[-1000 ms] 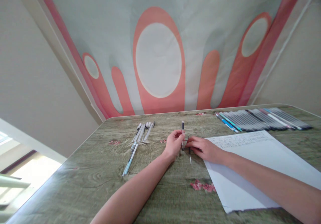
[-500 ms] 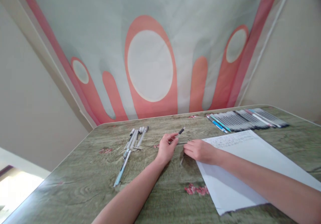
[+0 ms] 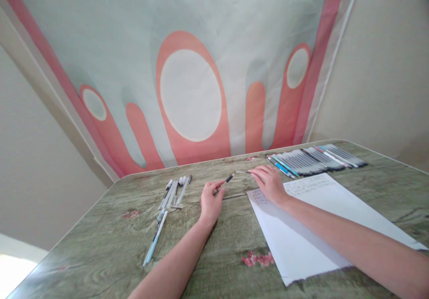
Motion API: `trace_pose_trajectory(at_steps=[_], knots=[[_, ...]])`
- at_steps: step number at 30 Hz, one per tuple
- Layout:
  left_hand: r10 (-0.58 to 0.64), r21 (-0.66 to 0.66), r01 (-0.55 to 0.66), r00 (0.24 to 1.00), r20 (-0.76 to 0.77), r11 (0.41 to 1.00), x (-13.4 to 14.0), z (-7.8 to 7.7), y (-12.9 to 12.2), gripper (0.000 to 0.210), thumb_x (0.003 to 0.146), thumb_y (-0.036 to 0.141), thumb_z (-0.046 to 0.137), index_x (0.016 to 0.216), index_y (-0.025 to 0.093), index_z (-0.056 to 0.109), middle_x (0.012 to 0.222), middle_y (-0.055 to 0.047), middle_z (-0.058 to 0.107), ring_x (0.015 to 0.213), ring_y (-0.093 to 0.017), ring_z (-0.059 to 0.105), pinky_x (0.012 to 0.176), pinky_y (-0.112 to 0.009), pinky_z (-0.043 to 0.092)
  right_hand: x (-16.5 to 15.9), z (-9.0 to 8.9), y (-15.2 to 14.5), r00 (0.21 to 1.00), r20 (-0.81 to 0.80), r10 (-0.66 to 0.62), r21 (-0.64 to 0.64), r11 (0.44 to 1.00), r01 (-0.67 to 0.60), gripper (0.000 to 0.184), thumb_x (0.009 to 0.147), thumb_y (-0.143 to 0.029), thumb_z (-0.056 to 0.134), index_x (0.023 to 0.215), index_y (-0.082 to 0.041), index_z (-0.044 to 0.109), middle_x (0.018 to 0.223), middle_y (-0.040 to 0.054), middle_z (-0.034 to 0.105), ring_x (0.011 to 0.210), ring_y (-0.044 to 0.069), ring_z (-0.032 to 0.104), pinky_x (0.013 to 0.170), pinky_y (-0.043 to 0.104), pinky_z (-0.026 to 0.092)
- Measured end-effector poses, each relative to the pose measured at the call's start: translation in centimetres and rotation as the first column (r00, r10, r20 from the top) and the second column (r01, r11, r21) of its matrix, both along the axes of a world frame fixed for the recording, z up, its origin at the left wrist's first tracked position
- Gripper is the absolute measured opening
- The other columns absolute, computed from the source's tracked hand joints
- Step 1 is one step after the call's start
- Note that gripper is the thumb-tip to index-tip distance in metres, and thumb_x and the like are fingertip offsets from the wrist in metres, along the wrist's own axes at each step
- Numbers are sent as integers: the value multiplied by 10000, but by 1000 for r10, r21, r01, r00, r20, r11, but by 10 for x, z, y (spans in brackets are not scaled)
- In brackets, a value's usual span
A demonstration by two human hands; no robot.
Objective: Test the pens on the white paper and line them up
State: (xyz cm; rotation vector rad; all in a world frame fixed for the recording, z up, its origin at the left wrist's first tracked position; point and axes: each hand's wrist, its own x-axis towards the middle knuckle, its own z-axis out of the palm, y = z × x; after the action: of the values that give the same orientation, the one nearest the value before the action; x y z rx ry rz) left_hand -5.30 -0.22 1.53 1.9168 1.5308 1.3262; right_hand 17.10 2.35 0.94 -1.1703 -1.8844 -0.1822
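My left hand [image 3: 212, 203] is closed around a pen, and the pen's black end [image 3: 229, 178] points up and to the right out of the fingers. My right hand [image 3: 271, 185] hovers over the far left corner of a white sheet of paper [image 3: 311, 232]. Between its fingertips it pinches a thin pen refill [image 3: 242, 172], pale toward the left and darker at the fingers. The refill's left end is close to the black end of the pen; whether they touch I cannot tell. Handwritten lines run along the sheet's far edge.
A long row of pens [image 3: 311, 161], mostly clear with dark ends, lies at the back right. On the left are a small group of pens [image 3: 173, 192] and a light-blue pen [image 3: 156, 240]. The table [image 3: 100, 241] has a wood-grain, flowered top, with a printed backdrop [image 3: 191, 95] behind.
My right hand has lifted from beside the paper's left edge, moving away from me and bringing the refill near the pen's end. My left hand still holds the pen. The view has shifted slightly.
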Motion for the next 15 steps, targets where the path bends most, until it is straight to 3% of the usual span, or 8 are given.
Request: trace_pose_trajectory(at_steps=[15], knots=[[-19,21,19,999,-31,1000,-1,-3,-1,243,770,211,530,985,234,641,864,-27,559,839,-139,526,769,-278,419,-2,-4,0,1000,15,-9,-22,1000,10,217,867,-249,443,962,-246,638,895,31,621,860,189,494,758,341,312]])
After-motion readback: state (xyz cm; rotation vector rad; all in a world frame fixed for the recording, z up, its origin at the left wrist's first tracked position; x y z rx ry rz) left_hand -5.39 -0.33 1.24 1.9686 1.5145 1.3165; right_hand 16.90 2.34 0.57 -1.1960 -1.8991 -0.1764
